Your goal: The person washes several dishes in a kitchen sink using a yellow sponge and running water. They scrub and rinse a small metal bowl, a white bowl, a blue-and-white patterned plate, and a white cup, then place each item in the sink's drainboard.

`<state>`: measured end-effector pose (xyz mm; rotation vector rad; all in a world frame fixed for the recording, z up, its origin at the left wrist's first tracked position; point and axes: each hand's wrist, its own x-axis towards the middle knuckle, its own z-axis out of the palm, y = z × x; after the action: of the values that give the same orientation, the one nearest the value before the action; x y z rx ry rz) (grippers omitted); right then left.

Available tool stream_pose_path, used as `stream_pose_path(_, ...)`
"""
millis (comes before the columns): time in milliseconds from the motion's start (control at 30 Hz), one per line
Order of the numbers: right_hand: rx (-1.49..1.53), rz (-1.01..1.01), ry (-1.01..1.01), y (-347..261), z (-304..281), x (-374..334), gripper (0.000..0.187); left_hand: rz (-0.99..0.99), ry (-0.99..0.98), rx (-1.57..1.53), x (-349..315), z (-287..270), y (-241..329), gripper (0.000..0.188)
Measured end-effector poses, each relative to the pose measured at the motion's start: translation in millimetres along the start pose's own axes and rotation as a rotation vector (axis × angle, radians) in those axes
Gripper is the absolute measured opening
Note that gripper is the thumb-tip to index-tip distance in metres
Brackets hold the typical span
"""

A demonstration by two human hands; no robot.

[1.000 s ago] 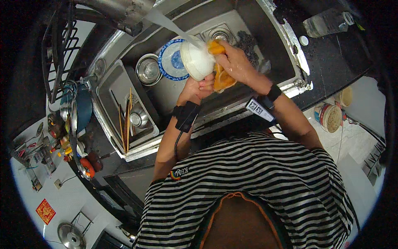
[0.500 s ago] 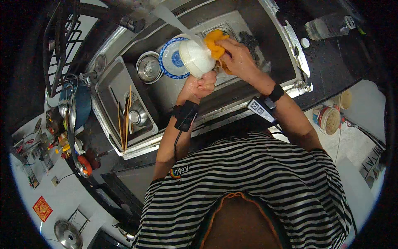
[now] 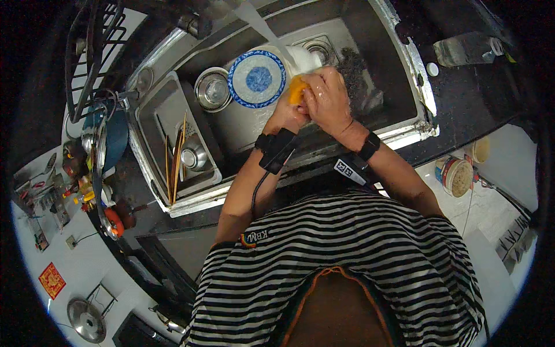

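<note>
A white bowl [image 3: 302,60] is held over the right part of the sink, under the grey tap spout [image 3: 260,26]. My left hand [image 3: 288,114] closes on its near side; the exact grip is covered by my right hand and the cloth. My right hand [image 3: 330,103] presses an orange cloth [image 3: 298,91] against the near part of the bowl, right beside my left fingers. Just left of the bowl lies a white plate with a blue patterned rim [image 3: 258,104]. Farther left, a round steel bowl [image 3: 212,89] stands on the sink floor.
A steel side basin [image 3: 151,136] at the left holds chopsticks [image 3: 176,159] and a small metal bowl [image 3: 193,155]. The sink drain [image 3: 318,51] lies behind the white bowl. On the right counter are a clear plastic bottle [image 3: 465,50] and a white cap [image 3: 432,69].
The white bowl has shifted right and turned, uncovering the whole blue-rimmed plate. My right hand and the orange cloth have come down and nearer, close against my left hand.
</note>
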<state>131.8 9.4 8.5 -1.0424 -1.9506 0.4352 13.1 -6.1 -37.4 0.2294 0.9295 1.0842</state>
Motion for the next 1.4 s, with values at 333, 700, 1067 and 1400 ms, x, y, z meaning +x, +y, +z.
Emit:
stream_pose_path(333, 0.008, 0.495, -0.337, 26, -7, 81, 0.017, -0.336, 0.175, 0.339, -29, -2, 43, 0.008)
stream_pose_path(700, 0.294, 0.506, -0.649, 85, 2, 17, 0.036, -0.157, 0.018, 0.456, -26, -5, 49, 0.025)
stream_pose_path(1067, 0.954, 1.199, -0.494, 37, -4, 5, 0.042, 0.693, 0.523, 1.566, 2, -26, 42, 0.043)
stream_pose_path(1400, 0.893, 1.109, 0.068, 14, 28, -4, 0.048, 0.154, 0.206, 0.133, -11, 16, 11, 0.043)
